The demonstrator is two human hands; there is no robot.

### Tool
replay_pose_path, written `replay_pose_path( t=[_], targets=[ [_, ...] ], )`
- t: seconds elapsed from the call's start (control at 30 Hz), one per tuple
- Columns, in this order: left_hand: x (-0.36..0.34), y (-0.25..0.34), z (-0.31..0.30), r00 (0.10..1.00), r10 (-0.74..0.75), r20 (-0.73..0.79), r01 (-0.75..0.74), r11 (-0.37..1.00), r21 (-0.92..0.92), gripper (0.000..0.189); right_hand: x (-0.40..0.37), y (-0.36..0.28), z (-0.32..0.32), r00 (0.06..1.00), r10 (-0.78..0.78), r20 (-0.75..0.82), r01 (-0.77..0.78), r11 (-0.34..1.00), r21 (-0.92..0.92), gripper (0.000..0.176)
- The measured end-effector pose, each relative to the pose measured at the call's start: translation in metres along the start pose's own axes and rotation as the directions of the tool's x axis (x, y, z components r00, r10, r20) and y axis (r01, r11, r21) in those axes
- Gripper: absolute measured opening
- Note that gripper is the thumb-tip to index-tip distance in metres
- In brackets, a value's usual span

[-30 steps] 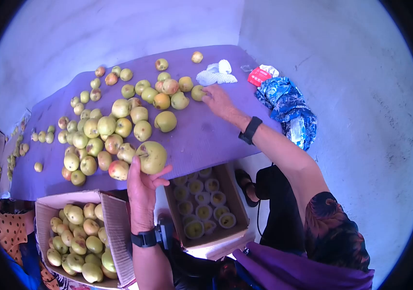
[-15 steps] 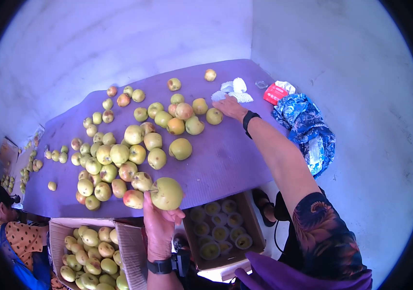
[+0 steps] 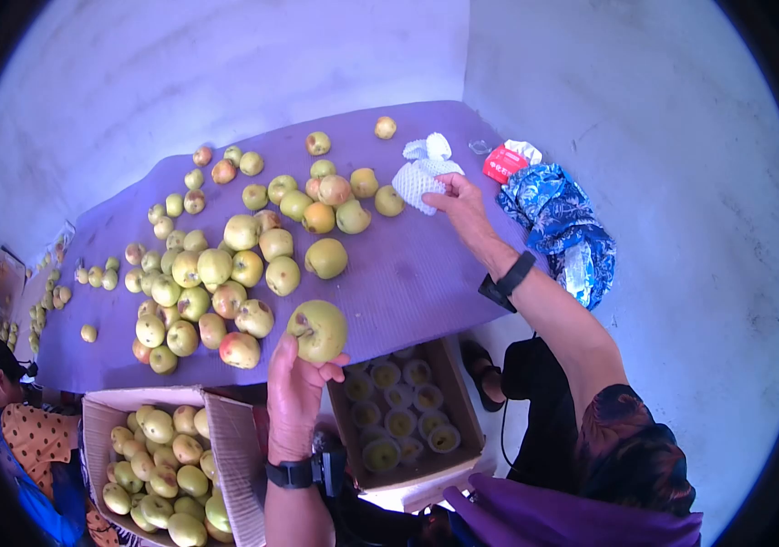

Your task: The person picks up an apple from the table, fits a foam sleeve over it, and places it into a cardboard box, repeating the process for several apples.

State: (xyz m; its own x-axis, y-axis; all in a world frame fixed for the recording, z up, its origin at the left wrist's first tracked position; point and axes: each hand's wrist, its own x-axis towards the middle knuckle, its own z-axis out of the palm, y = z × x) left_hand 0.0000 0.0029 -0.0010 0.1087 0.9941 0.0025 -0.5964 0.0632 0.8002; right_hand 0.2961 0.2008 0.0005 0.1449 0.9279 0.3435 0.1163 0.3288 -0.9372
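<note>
In my left hand (image 3: pixel 296 387) is a large green apple (image 3: pixel 319 330), raised above the table's front edge. The thumb presses its left side and the fingers are under it. My right hand (image 3: pixel 460 205) pinches a white foam net sleeve (image 3: pixel 418 187) between thumb and fingers at the table's right side. More white foam nets (image 3: pixel 429 146) lie just behind it. Green and reddish apples (image 3: pixel 215 267) are spread over the purple table (image 3: pixel 389 292), some piled at its middle left.
Below the table stand a carton full of loose apples (image 3: pixel 95 456) and a box of net-wrapped apples (image 3: pixel 469 428). A red tissue pack (image 3: pixel 502 164) and blue patterned cloth (image 3: pixel 553 214) lie at the right edge. Another person in a dotted top (image 3: pixel 38 433) is at lower left.
My right hand has drawn back toward me, lifting a foam net. My left hand still has the apple. The view has shifted slightly.
</note>
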Motion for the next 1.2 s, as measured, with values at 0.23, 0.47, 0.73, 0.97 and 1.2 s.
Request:
replay_pose_path(
  t=[0.23, 0.47, 0.73, 0.97, 1.2],
  targets=[
    [0.004, -0.009, 0.01, 0.994, -0.001, 0.112, 0.005, 1.0, -0.031, 0.059, -0.076, -0.035, 0.016, 0.918, 0.271, 0.289, -0.353, 0.892, 0.282, 0.017],
    [0.006, -0.015, 0.019, 0.981, 0.046, 0.187, -0.058, 0.997, 0.057, 0.069, -0.093, -0.049, 0.041, 0.846, 0.268, 0.461, -0.426, 0.859, 0.282, 0.026],
    [0.005, -0.013, 0.014, 0.984, 0.018, 0.179, -0.047, 0.986, 0.163, 0.071, -0.1, -0.058, 0.053, 0.765, 0.244, 0.596, -0.433, 0.88, 0.195, 0.028],
    [0.006, -0.012, 0.013, 0.988, 0.043, 0.15, -0.071, 0.98, 0.186, 0.066, -0.103, -0.059, 0.058, 0.823, 0.194, 0.534, -0.319, 0.936, 0.15, 0.037],
    [0.008, -0.007, 0.008, 0.995, 0.081, 0.062, -0.087, 0.991, 0.102, 0.062, -0.11, -0.074, 0.059, 0.828, -0.371, 0.421, 0.395, 0.918, 0.032, 0.037]
  ],
)
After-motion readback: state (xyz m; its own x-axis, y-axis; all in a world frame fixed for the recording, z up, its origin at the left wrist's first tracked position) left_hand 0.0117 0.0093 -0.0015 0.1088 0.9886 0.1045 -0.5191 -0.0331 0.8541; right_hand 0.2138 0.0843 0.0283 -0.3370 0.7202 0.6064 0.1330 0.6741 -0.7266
